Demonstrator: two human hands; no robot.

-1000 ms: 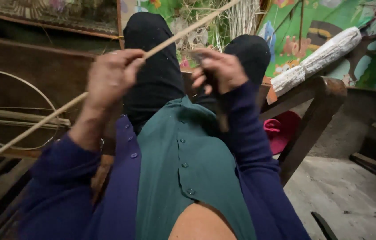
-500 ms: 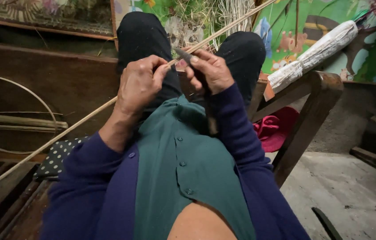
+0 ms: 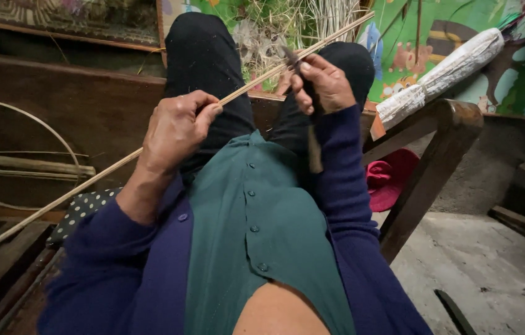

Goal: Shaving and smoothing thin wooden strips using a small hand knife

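Left hand (image 3: pixel 176 130): closed around long thin bamboo strip (image 3: pixel 89 177). Right hand (image 3: pixel 321 84): gripping knife (image 3: pixel 312 133), blade at the strip.

1. Both arms wear long dark blue-violet sleeves (image 3: pixel 349 205) of a soft knit, reaching down to the wrists.
2. Over the chest lies a teal-green buttoned shirt (image 3: pixel 269 229) with a row of small round matching buttons (image 3: pixel 254 228) down its placket.
3. The blue-violet outer garment hangs open at the front, with a button of its own colour on the left edge.
4. The legs are covered by black trousers (image 3: pixel 203 62), plain and unpatterned.
5. The left hand (image 3: pixel 176 130) and the right hand (image 3: pixel 324 80) are bare, without gloves or rings that can be made out.
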